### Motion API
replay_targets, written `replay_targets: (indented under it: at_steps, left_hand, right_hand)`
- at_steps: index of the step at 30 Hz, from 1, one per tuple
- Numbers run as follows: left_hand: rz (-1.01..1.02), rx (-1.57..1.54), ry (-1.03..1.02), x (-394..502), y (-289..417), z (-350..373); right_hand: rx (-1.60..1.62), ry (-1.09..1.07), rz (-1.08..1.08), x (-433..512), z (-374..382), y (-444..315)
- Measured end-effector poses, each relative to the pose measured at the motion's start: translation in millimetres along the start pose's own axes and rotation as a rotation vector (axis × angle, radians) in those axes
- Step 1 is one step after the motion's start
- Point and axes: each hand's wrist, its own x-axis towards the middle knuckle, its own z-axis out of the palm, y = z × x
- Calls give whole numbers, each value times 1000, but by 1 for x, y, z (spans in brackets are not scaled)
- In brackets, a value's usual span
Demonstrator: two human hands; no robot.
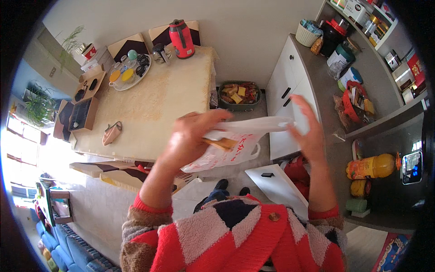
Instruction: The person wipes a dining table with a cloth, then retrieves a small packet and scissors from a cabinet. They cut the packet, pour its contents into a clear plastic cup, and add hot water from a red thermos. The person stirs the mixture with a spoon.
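My left hand (pixel 190 136), blurred by motion, grips a thin white plastic bag (pixel 241 146) with red printing. A flat orange-brown piece (pixel 222 143) shows by the left fingertips against the bag; what it is cannot be told. The bag stretches to the right, with a loop handle hanging on its lower right side. My right hand (pixel 309 132) is at the bag's right end, fingers and thumb spread wide. Its thumb is close to the bag's edge, and whether they touch is unclear.
A cloth-covered table (pixel 163 102) at left bears a red thermos jug (pixel 181 39), a cup tray (pixel 132 86) and a pink pouch (pixel 112 133). Between table and white cabinet (pixel 280 74) sits a bin of packets (pixel 239 108). A low cabinet door (pixel 272 183) stands ajar near my legs.
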Motion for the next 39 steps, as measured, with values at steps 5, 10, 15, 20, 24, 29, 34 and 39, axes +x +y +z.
replay_targets:
  at_steps: [5, 10, 15, 20, 24, 29, 34, 39]
  left_hand:
    - [65, -96, -16, 26, 18, 17]
    - [20, 48, -105, 2, -15, 10]
    - [-165, 184, -126, -32, -57, 9]
    - [-324, -2, -47, -46, -68, -12]
    - [-459, -198, 11, -38, -57, -19]
    - [-110, -209, 98, -3, -31, 2]
    - [-45, -268, -17, 19, -3, 31]
    - [-347, -585, 232, -13, -61, 10]
  right_hand:
    - [57, -92, -234, 28, 56, -69]
    - [371, 30, 39, 26, 48, -54]
    - [360, 161, 24, 24, 37, -24]
    - [508, 261, 248, 20, 18, 16]
    - [313, 236, 331, 30, 15, 24]
    - [-305, 296, -223, 36, 26, -27]
    - [-27, -136, -296, 27, 63, -63]
    - [221, -2, -132, 21, 49, -43]
